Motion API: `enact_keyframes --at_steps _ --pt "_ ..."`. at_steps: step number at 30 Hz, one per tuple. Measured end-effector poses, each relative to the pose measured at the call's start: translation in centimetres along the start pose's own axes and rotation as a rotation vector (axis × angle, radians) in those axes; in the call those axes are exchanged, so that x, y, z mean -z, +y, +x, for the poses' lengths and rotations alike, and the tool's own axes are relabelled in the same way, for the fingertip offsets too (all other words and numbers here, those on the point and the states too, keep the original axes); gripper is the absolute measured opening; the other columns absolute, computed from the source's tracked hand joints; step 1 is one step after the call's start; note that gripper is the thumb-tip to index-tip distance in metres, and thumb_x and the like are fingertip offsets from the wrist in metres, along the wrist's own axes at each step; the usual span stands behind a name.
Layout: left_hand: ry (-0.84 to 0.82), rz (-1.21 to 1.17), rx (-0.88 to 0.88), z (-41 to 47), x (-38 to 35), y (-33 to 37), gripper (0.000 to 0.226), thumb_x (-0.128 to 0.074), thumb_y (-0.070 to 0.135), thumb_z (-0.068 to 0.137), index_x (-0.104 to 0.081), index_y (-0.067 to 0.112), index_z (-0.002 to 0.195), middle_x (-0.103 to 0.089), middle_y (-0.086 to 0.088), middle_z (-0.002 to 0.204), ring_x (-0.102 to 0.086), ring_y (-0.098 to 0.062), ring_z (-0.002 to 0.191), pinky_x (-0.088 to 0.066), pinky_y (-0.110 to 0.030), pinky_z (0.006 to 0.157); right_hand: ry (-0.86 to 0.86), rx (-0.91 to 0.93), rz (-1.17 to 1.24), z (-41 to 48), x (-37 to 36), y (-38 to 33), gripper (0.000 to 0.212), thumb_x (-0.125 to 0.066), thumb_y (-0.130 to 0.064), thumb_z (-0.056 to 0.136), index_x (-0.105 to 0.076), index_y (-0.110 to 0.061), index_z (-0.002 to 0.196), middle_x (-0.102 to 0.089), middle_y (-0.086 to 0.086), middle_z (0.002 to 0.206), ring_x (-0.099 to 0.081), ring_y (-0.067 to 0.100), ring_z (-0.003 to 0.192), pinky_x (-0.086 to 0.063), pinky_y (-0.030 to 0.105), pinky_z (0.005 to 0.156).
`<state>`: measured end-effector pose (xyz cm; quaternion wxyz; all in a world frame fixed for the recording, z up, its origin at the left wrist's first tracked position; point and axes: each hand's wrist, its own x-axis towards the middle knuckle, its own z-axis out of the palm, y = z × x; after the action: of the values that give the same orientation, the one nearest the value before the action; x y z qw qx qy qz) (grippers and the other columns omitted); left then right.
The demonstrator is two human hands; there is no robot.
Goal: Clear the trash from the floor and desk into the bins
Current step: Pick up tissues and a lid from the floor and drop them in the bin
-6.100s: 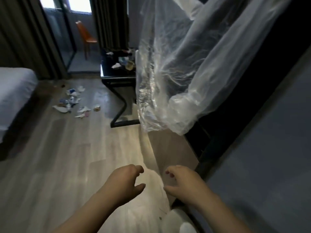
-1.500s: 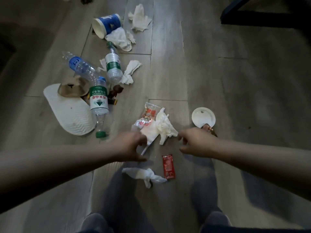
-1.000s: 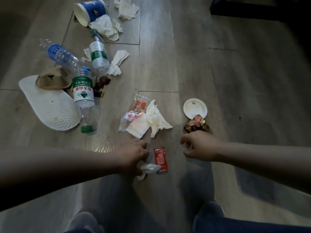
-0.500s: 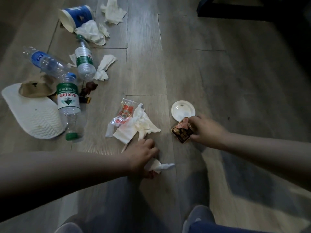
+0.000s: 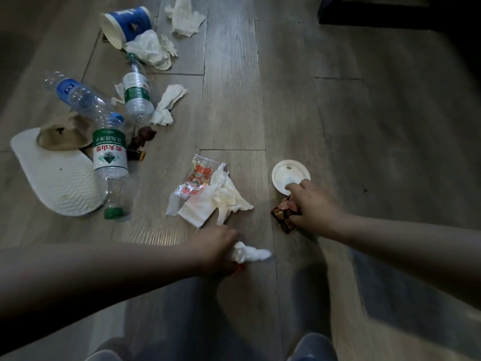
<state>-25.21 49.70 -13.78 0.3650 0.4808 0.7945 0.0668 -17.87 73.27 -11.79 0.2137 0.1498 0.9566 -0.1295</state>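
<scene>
Trash (image 5: pixel 223 199) lies all over the floor (image 5: pixel 234 100): bottles (image 5: pixel 110 155), tissues (image 5: pixel 169 105), a cup (image 5: pixel 127 23). The left hand (image 5: pixel 217 247) grips a white tissue (image 5: pixel 251 254) low by the floor. The right hand (image 5: pixel 313 208) holds a dark wrapper (image 5: pixel 283 217), and one finger touches a white lid (image 5: pixel 286 170).

We observe a grey wood-plank floor (image 5: pixel 338 113). Directly on it lie a tipped blue paper cup (image 5: pixel 127 24), plastic bottles (image 5: pixel 135 97), crumpled tissues (image 5: pixel 187 16), a clear wrapper (image 5: pixel 195 178), a white lid (image 5: pixel 286 170) and a white slipper (image 5: pixel 57 178).
</scene>
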Motion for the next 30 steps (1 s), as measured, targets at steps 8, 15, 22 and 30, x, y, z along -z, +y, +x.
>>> enact_keyframes --at_steps 8,15,22,30 --pt "0.205 -0.194 0.221 -1.8 3.6 -3.6 0.039 -0.076 0.046 0.072 -0.048 0.027 0.090 -0.058 0.006 0.092 -0.053 -0.011 0.079 -0.046 -0.032 0.063 0.109 -0.241 0.276 0.2 -1.2 -1.0 0.067 -0.074 -0.042 0.076 -0.037 -0.020 0.128 -0.043 0.008 0.125 -0.055 0.026 0.094 -0.041 0.031 0.069" --pt "0.362 -0.089 0.339 -1.8 4.5 -6.2 0.101 -0.075 0.057 0.068 -0.021 0.027 0.147 -0.026 -0.004 0.148 -0.032 -0.023 0.129 -0.037 -0.037 0.103 0.064 -0.179 0.394 -0.5 -1.9 -2.9 0.054 -0.072 -0.028 0.080 -0.040 -0.021 0.123 -0.048 0.003 0.118 -0.054 0.019 0.095 -0.051 0.036 0.077" --pt "0.402 -0.001 0.326 -0.3 5.4 -6.9 0.137 -0.078 0.071 0.048 0.012 0.040 0.148 0.029 0.007 0.155 0.019 -0.028 0.145 -0.008 -0.056 0.115 0.102 -0.159 0.293 -0.5 -1.8 -3.0 0.056 -0.071 -0.032 0.080 -0.040 -0.023 0.126 -0.048 0.002 0.120 -0.053 0.018 0.096 -0.047 0.032 0.072" --pt "0.102 -0.077 0.445 3.7 7.7 -8.3 0.149 -0.065 0.088 0.031 0.023 0.045 0.143 0.038 0.002 0.151 0.037 -0.037 0.136 0.000 -0.070 0.110 -0.055 -0.153 0.073 1.1 -1.3 -1.9 0.131 -0.079 -0.063 0.059 0.020 -0.047 0.144 0.029 -0.005 0.156 0.020 0.038 0.144 -0.014 0.061 0.112"
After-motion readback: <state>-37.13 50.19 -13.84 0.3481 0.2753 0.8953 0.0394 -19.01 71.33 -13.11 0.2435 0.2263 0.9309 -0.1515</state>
